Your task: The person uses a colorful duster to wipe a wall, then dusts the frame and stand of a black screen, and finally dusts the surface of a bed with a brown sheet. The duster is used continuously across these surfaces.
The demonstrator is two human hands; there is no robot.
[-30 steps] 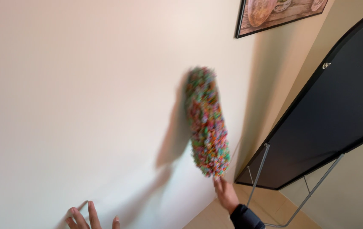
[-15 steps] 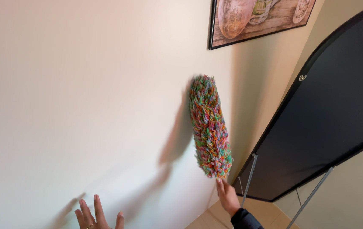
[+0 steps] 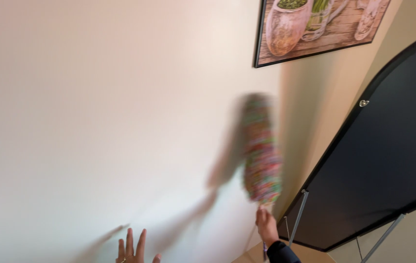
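Where the view cuts off at the bottom edge, the left hand (image 3: 132, 249) shows only partly, fingers (image 3: 129, 241) spread and raised, palm toward the wall (image 3: 96, 107), holding nothing; can't tell if it touches the surface. Just right of it, the right hand (image 3: 266, 227), w/ a dark sleeve (image 3: 282, 253) at the wrist, is closed round the thin handle at the base of a multicoloured fluffy duster (image 3: 261, 148), fingers wrapped tight on the handle. The duster stands roughly upright above that hand, head blurred by motion, close against the cream wall, near the corner where it meets the next wall; whether the fibres touch the paint can't be told. Its soft shadow (image 3: 222, 160) falls on the wall to the left. Right of the duster, a big dark panel w/ a curved top edge (image 3: 383, 160) leans on thin metal legs (image 3: 297, 216), w/ a small silver fitting near its upper rim. Farthest up, a black-framed picture of pots on wooden boards (image 3: 315, 29) hangs on the wall, well above the duster.
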